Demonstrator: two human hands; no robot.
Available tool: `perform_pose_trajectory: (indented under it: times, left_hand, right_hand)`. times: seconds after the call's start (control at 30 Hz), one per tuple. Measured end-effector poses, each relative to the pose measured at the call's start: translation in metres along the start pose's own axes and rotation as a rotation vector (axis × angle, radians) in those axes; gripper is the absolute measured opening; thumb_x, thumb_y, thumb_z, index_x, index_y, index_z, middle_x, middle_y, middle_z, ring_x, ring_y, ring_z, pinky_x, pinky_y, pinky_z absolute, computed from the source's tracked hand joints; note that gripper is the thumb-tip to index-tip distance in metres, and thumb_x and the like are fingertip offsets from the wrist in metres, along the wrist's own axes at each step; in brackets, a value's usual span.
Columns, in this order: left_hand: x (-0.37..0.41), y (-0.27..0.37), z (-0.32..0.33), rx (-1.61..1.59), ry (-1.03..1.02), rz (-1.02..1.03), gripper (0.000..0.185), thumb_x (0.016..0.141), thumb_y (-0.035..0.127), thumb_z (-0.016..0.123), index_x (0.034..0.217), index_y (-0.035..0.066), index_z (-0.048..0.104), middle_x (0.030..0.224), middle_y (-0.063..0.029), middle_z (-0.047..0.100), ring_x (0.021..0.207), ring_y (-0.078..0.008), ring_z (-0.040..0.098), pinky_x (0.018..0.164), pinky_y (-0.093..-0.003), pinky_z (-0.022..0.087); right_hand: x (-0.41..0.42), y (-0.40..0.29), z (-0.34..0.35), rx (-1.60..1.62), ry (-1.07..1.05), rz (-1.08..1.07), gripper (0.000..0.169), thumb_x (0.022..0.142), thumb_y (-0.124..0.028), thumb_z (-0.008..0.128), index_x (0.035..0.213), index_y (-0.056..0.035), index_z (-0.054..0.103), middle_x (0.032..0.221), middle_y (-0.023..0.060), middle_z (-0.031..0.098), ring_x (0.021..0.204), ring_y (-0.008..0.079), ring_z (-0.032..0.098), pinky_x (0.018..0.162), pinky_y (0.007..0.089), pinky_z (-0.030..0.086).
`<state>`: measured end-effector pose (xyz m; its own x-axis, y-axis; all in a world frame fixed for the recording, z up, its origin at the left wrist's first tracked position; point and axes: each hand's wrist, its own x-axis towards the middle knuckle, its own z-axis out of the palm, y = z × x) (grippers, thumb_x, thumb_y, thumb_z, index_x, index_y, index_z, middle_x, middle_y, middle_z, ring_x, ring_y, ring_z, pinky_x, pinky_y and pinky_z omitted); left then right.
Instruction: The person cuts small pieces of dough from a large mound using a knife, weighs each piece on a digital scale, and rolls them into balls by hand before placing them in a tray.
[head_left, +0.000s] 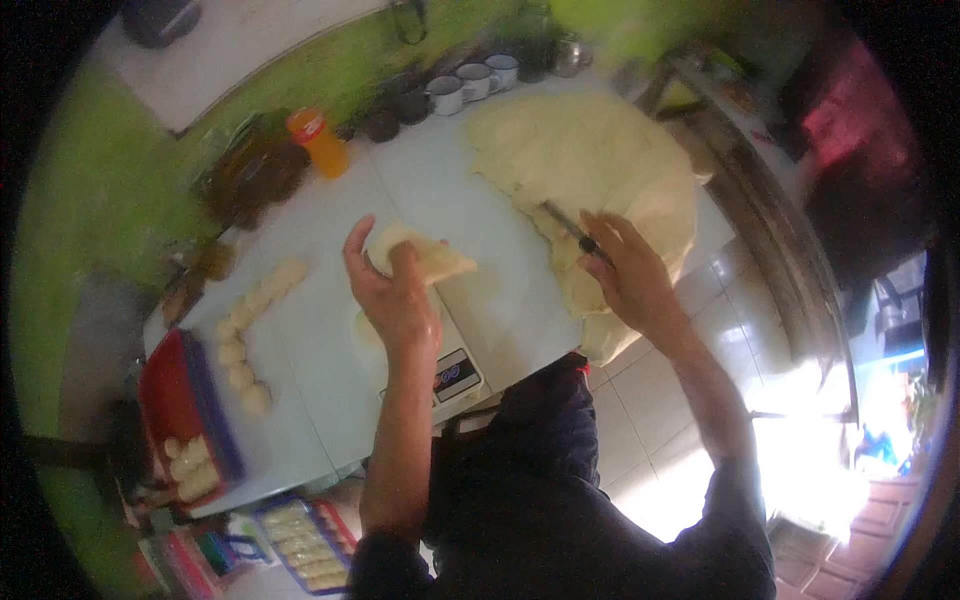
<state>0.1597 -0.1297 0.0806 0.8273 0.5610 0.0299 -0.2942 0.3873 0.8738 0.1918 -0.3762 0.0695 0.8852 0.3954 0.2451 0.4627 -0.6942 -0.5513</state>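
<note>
My left hand (394, 289) holds a piece of pale dough (442, 262) above a white kitchen scale (457, 375), which my forearm partly covers. In my right hand (630, 277) is a knife (566, 221) with a dark part near the grip; its blade lies over the left edge of a large sheet of dough (585, 150). That sheet spreads over the right of the white table (322, 375) and hangs over its front edge. Several dough balls (240, 360) form a bent row at the left.
A red tray (169, 382) holding dough pieces stands at the table's left end. Enamel mugs (446, 96) and an orange bottle (322, 146) line the back. Lower left, another tray (304, 544) holds rows of dough. A wooden bench or rail (757, 225) curves along the right.
</note>
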Motion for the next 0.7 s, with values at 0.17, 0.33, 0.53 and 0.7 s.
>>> perform_pose_trajectory:
  times: [0.17,0.33,0.53,0.7]
  left_hand:
    - [-0.059,-0.046,0.001,0.463,-0.255,0.068,0.047,0.087,0.011,0.053,0.133,0.000,0.050,0.135,-0.0175,0.051,0.128,-0.0279,0.044,0.111,-0.0378,0.030]
    - [-0.069,-0.036,-0.010,-0.353,-0.287,0.077,0.071,0.097,0.042,0.042,0.151,-0.001,0.026,0.157,-0.0172,0.028,0.145,-0.0263,0.026,0.118,-0.0367,0.019]
    - [-0.091,-0.028,-0.064,-0.040,-0.118,-0.028,0.079,0.094,0.053,0.048,0.149,0.002,0.026,0.151,-0.0159,0.033,0.139,-0.0262,0.033,0.115,-0.0401,0.024]
    - [-0.029,0.025,-0.116,0.157,0.211,0.142,0.048,0.096,0.021,0.060,0.134,-0.002,0.044,0.116,-0.0158,0.064,0.110,-0.0233,0.061,0.092,-0.0310,0.049]
  right_hand:
    - [0.016,-0.092,0.067,0.659,-0.012,-0.092,0.078,0.099,-0.059,0.027,0.154,-0.0046,0.017,0.157,0.0249,0.018,0.147,0.0361,0.018,0.118,0.0430,0.019]
    - [-0.004,-0.128,0.086,0.604,-0.076,-0.373,0.102,0.089,-0.077,0.019,0.153,0.0017,0.008,0.159,0.0260,0.008,0.149,0.0363,0.007,0.118,0.0486,0.004]
    - [0.021,-0.145,0.106,0.642,-0.112,-0.380,0.106,0.086,-0.080,0.018,0.154,0.0009,0.006,0.160,0.0264,-0.003,0.148,0.0420,-0.003,0.115,0.0598,-0.005]
    - [0.040,-0.155,0.163,0.362,-0.192,-0.473,0.072,0.098,-0.045,0.049,0.154,-0.0106,0.021,0.157,0.0300,0.009,0.146,0.0452,0.012,0.116,0.0574,0.015]
